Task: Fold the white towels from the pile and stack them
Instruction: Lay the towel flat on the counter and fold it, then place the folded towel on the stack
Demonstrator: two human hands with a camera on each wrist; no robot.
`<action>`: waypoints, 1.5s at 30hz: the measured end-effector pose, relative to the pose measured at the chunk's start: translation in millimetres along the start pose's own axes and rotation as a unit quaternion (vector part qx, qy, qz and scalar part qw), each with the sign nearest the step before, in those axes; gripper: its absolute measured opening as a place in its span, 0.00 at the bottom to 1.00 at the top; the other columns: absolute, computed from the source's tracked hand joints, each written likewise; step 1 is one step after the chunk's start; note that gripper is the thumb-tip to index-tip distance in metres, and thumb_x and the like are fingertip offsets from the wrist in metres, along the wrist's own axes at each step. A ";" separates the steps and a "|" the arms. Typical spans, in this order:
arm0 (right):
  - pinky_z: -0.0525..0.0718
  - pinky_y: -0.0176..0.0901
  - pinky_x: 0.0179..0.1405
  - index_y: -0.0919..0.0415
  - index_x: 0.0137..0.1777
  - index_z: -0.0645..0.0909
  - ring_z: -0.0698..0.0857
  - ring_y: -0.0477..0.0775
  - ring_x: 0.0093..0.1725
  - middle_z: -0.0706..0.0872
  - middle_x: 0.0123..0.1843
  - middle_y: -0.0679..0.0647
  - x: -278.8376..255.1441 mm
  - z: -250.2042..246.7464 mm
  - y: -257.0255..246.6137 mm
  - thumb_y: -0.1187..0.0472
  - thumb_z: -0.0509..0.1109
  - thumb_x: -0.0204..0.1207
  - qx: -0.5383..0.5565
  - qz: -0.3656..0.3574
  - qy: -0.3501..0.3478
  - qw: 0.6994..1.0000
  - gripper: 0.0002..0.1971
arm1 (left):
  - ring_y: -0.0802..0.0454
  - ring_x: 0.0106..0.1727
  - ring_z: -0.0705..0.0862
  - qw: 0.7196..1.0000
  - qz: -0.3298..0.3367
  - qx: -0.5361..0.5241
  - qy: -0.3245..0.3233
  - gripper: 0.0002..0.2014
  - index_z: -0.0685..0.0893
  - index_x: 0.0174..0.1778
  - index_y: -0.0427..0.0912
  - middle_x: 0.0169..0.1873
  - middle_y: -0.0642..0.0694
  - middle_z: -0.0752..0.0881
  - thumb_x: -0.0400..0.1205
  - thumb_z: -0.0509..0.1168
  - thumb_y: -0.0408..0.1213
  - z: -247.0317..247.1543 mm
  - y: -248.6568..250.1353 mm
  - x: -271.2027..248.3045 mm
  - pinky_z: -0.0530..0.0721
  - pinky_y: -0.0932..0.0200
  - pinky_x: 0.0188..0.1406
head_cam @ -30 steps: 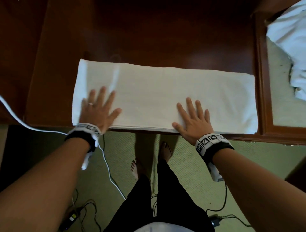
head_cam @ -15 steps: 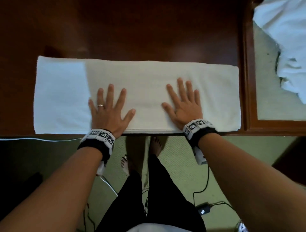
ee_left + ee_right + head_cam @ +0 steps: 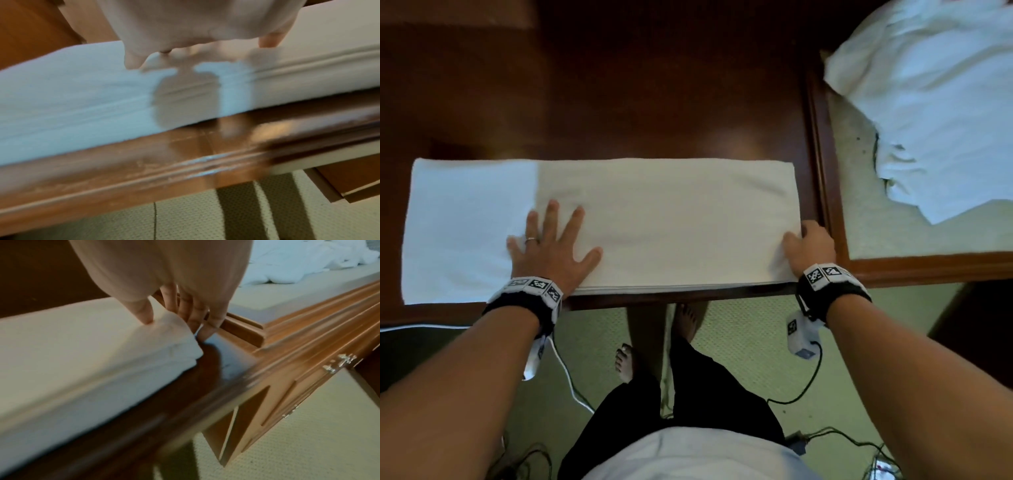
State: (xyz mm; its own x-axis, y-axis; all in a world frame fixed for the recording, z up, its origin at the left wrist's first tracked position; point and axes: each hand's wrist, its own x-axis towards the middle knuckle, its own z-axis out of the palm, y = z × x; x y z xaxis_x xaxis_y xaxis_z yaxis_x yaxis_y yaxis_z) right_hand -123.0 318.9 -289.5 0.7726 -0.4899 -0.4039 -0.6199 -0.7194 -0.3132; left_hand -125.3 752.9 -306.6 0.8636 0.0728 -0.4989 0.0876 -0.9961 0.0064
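Observation:
A white towel (image 3: 654, 222), folded into a long strip, lies along the front edge of the dark wooden table (image 3: 654, 102). My left hand (image 3: 551, 243) rests flat on it left of centre, fingers spread. My right hand (image 3: 808, 246) grips the towel's right end, thumb on top and fingers curled under the edge, as the right wrist view shows (image 3: 174, 318). In the left wrist view the left hand (image 3: 195, 40) hovers over the towel (image 3: 82, 97), its fingertips touching it. A pile of white towels (image 3: 935, 102) lies at the upper right.
The pile sits on a pale green surface (image 3: 887, 233) framed in wood, right of the table. Below the table edge are green carpet (image 3: 739, 342), my bare feet and several cables (image 3: 571, 377). Drawer fronts with metal handles (image 3: 339, 361) show in the right wrist view.
My right hand slid from the towel's middle to its right end and took hold of the edge. My left hand stayed flat, shifting slightly left on the towel.

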 end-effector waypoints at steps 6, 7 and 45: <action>0.81 0.48 0.50 0.64 0.61 0.82 0.86 0.63 0.53 0.86 0.53 0.58 19.5 -6.3 -9.4 0.56 0.74 0.74 0.106 0.079 -0.098 0.986 0.18 | 0.42 0.88 0.37 1.000 -0.009 -0.014 -0.009 0.40 0.37 0.86 0.67 0.87 0.54 0.31 0.82 0.50 0.71 -4.1 5.9 -4.0 0.51 0.26 0.82; 0.85 0.50 0.51 0.64 0.56 0.84 0.87 0.64 0.52 0.88 0.52 0.59 23.8 -6.9 -8.7 0.56 0.77 0.72 0.118 0.079 -0.112 0.983 0.17 | 0.42 0.88 0.37 1.000 -0.010 -0.015 -0.007 0.41 0.37 0.86 0.66 0.87 0.54 0.32 0.82 0.51 0.70 -4.4 6.1 -4.4 0.52 0.27 0.82; 0.71 0.57 0.50 0.57 0.64 0.80 0.75 0.64 0.52 0.76 0.62 0.63 -173.2 120.5 -159.5 0.65 0.59 0.69 -0.245 -0.378 0.244 0.859 0.23 | 0.36 0.50 0.84 0.934 0.329 0.061 0.127 0.26 0.84 0.66 0.43 0.55 0.42 0.83 0.72 0.65 0.48 -89.3 -52.7 15.1 0.83 0.44 0.43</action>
State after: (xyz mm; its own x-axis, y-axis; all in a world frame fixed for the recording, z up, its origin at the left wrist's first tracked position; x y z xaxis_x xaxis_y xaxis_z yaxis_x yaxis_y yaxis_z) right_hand -174.5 577.8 -273.2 0.9682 0.1470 0.2023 0.1243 -0.9849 0.1207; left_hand -72.6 810.9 -237.1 0.8011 -0.5637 -0.2010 -0.5479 -0.8260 0.1324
